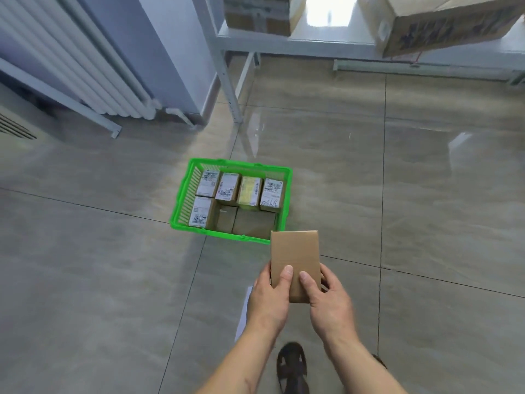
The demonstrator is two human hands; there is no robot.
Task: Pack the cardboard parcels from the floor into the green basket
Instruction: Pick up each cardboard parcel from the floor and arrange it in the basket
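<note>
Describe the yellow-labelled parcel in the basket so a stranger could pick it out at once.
Find the green basket on the grey tiled floor, ahead of the two hands holding a plain cardboard parcel. Along its far side stands a row of four parcels. The yellow-labelled parcel is third from the left in that row; its neighbours all carry white labels with black print.

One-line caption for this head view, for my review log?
Both hands, left hand and right hand, hold a plain cardboard parcel above the tiled floor, near the green basket already holding parcels.
</note>
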